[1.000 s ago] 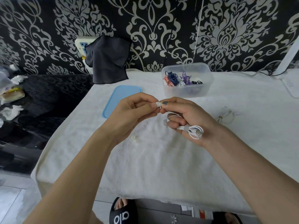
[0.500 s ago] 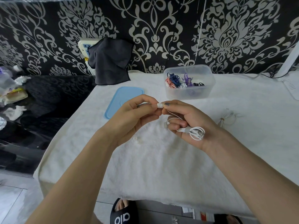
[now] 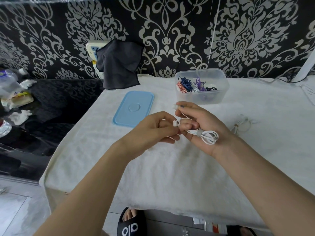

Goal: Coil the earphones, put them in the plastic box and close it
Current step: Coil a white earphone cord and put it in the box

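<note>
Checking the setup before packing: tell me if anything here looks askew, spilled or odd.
Little stands out. A dark cloth hangs over the wall socket, hiding most of it. The plastic box stands upright and open, its blue lid flat beside it. A second white earphone bundle lies loose on the white cover.

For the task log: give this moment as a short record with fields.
left hand: pinches one white earbud
right hand: holds the coiled white earphones, other earbud at its fingertips
plastic box: open, coloured cables inside
blue lid: flat on the white cloth, left of the box
second white cable bundle: on the cloth, right of the hands
</note>
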### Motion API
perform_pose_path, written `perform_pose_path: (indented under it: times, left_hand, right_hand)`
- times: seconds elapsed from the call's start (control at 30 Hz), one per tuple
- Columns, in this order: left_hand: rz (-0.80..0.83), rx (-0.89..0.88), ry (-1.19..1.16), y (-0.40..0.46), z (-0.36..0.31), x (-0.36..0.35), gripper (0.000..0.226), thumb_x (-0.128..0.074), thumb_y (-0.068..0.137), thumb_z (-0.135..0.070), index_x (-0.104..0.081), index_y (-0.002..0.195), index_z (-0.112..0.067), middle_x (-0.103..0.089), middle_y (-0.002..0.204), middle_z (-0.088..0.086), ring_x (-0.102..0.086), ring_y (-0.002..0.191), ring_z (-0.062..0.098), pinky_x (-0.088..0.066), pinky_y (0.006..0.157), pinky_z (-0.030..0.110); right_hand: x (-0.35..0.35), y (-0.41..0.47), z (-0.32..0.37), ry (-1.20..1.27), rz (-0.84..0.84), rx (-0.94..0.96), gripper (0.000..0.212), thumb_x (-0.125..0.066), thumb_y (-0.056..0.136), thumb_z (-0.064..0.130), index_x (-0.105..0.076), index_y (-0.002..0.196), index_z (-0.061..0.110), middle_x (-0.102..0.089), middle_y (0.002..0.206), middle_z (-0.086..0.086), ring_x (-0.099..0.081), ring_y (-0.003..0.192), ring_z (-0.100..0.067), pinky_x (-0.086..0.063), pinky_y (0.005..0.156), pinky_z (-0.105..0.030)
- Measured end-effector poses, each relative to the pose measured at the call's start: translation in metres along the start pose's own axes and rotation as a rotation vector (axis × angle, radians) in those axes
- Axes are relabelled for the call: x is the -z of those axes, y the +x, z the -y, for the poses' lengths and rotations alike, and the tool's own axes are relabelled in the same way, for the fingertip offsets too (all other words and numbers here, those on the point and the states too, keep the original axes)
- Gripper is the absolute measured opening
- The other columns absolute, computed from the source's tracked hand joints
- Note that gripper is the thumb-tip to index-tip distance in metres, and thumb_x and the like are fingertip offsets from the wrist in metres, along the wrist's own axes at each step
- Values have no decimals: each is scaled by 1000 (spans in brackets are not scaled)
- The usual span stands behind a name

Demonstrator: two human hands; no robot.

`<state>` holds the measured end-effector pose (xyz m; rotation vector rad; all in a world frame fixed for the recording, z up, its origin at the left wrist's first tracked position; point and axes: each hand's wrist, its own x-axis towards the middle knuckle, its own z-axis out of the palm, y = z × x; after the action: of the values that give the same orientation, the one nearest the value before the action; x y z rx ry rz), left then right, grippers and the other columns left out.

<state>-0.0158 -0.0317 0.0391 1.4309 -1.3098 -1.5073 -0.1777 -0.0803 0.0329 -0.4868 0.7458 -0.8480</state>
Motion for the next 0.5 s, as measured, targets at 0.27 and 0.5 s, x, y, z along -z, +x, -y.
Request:
perform_pose_path:
  times: [0.27, 0.5]
  left_hand:
    - [-190, -63, 136, 0, -1, 8, 13, -69, 93, -1, -70, 105, -4, -73, 84, 10, -72, 75, 15, -62, 77, 27]
    - [-265, -114, 269, -3, 1, 23, 12, -75, 88, -1, -72, 98, -7, -77, 82, 12, -77, 77, 19, -60, 73, 22]
  right_hand:
    - [0, 0, -9, -434, -152, 168, 22, -52, 95, 0, -67, 97, 16, -55, 93, -14, -40, 49, -14, -44, 49, -25]
    - [-1, 4, -22, -805, -118, 184, 17, -72, 87, 25, -69, 81, 10, -52, 63, 5, -46, 47, -12, -41, 61, -34]
